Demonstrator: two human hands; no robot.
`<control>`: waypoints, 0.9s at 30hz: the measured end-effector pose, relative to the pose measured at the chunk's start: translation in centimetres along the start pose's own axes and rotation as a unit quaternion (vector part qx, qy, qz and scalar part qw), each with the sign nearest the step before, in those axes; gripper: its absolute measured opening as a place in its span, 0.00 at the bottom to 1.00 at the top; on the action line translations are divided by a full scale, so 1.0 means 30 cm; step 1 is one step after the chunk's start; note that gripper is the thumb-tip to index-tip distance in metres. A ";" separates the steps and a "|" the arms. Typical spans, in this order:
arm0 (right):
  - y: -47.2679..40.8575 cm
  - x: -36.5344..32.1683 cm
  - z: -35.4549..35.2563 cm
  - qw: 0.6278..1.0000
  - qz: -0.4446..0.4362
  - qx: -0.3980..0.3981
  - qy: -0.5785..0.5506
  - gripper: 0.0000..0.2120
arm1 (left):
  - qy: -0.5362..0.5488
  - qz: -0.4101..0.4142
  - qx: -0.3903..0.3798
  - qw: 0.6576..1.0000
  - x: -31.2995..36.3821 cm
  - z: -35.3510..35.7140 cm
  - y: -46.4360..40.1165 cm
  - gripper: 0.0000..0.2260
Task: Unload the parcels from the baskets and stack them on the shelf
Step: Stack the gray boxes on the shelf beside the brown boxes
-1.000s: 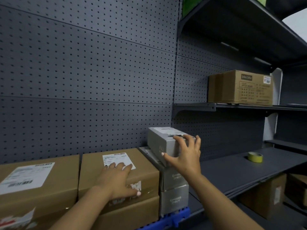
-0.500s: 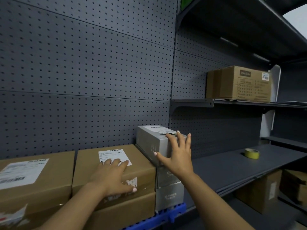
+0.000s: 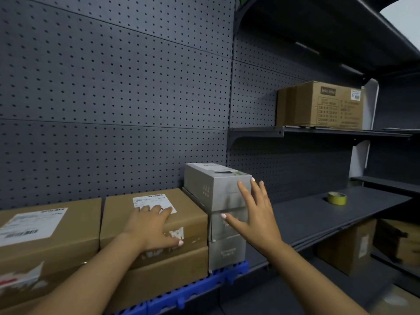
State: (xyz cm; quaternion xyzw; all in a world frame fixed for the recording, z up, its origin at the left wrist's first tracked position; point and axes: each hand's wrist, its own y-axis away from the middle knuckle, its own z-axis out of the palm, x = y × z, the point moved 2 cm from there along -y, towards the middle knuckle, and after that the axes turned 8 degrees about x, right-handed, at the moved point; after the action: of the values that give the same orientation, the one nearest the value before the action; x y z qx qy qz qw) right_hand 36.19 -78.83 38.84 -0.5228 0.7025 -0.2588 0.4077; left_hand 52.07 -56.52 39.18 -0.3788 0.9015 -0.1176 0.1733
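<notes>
Parcels occupy the left end of the run: a brown parcel [image 3: 48, 233] with a white label lies at far left, and just beside it a second brown parcel [image 3: 156, 226] sits on top of another brown carton. The left hand [image 3: 151, 226] rests flat on the second parcel, fingers straight over its label and thumb down the front face; this contact is unchanged across the last second, so the hand appears to be steadying the stack. To the right, a grey parcel [image 3: 209, 185] tops a column of grey boxes standing on a blue pallet [image 3: 181, 298], touching the brown stack. The right hand [image 3: 252, 214] has changed: a second ago its fingers curled round the near top corner of the grey parcel; now the fingers are straight and spread against the front face, holding nothing. The grey parcel also sits further back toward the pegboard [image 3: 113, 98] than before. Judged from this, the parcel has been pushed home and released, so this placement is close to complete and the next parcel can be fetched. Further right, the shelf [image 3: 318, 214] carries only a roll of tape [image 3: 337, 198], and a brown carton [image 3: 320, 105] stands on the shelf above. No basket is in view.
</notes>
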 end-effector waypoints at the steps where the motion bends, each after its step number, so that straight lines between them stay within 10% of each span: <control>1: 0.036 0.017 -0.021 1.000 -0.009 -0.005 -0.002 0.42 | -0.011 0.001 0.008 1.000 0.002 -0.007 0.002 0.48; 27: 0.048 0.169 0.062 0.977 0.008 -0.193 0.090 0.43 | 0.034 0.081 0.199 0.976 0.318 -0.081 -0.088 0.44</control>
State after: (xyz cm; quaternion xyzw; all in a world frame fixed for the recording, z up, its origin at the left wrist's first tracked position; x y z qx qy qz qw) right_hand 36.38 -83.06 35.18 -0.5603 0.7773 -0.1611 0.2362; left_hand 46.55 -65.05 40.17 -0.2583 0.8929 -0.2932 0.2236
